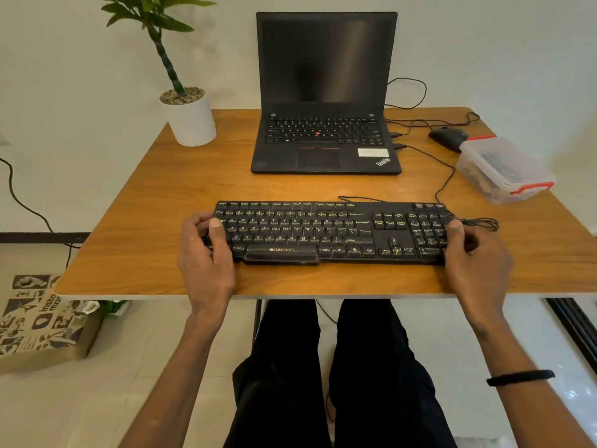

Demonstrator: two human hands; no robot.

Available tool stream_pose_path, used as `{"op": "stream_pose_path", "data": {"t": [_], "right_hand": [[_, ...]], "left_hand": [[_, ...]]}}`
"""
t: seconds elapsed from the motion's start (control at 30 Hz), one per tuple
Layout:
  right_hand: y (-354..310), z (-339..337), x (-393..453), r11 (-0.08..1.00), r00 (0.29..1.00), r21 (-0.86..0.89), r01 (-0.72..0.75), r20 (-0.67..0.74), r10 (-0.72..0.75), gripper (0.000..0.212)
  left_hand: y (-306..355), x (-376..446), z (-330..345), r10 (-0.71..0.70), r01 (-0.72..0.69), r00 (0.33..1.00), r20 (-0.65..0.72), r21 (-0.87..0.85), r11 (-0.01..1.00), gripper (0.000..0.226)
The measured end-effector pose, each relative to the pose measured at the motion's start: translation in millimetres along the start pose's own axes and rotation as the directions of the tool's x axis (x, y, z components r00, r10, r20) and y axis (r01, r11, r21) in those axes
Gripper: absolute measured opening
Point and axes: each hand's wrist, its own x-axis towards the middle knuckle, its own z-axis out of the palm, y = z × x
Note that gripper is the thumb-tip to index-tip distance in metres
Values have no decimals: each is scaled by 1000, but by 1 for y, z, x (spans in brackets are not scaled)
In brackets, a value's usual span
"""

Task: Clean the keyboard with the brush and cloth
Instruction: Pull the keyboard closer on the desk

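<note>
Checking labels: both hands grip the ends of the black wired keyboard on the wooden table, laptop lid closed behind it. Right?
Not quite. The head view shows the black laptop open, screen dark. The rest holds: left hand and right hand grip the black wired keyboard on the wooden table.

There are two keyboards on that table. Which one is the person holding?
The separate black keyboard near the table's front edge: the left hand and right hand grip its ends. The open laptop behind it, with its built-in keyboard, is untouched.
</note>
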Motion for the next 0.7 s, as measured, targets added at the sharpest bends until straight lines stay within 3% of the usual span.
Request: {"op": "stream_pose_path", "data": {"t": [0.3, 0.47, 0.57, 0.7], "right_hand": [[4, -16, -12, 1000, 1000, -23, 19, 19, -19, 38], [-4, -33, -2, 996, 989, 45, -77, 132, 70, 42], [-6, -43, 4, 986, 979, 81, -149, 152, 135, 47], [-5, -57, 17, 964, 980, 178, -198, 5, 201, 45]], "left_hand": [[11, -12, -1, -42, 42, 999, -16, 32, 999, 46], [31, -9, 19, -1, -20, 999, 46, 440, 898, 51], [55, -14, 42, 22, -92, 986, 167, 429, 898, 47], [88, -18, 88, 113, -243, 916, 386, 309, 920, 46]]}}
